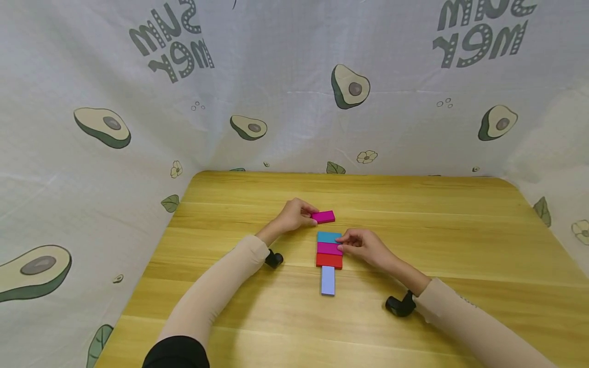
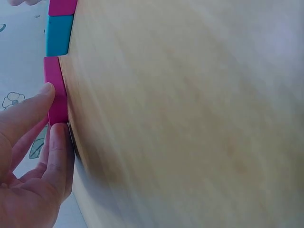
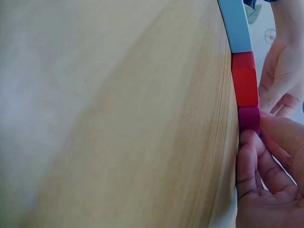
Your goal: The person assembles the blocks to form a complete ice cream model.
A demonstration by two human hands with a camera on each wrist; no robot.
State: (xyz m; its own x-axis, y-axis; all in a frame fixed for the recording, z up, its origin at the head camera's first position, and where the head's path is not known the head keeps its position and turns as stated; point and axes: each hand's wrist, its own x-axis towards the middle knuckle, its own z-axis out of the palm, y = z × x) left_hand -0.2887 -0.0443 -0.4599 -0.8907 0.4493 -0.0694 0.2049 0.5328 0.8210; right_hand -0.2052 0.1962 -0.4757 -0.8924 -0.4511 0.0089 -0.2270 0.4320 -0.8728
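In the head view, my left hand (image 1: 295,214) holds a loose magenta block (image 1: 324,217) by its left end, with thumb and fingers about it. That block (image 2: 58,102) appears on the table in the left wrist view, my left thumb against it. Nearer to me, a teal block (image 1: 329,237), a second magenta block (image 1: 327,248) and a red block (image 1: 329,260) lie side by side. A light blue block (image 1: 328,281) extends lengthwise below the red one. The thumb and fingertips of my right hand (image 1: 365,246) grip the right end of the second magenta block (image 3: 249,118), beside the teal one.
The blocks lie on a wood-grain table (image 1: 414,220). A white cloth (image 1: 294,66) printed with avocados and lettering hangs behind and beside it. Black wrist cameras sit under the left wrist (image 1: 274,259) and right wrist (image 1: 400,305).
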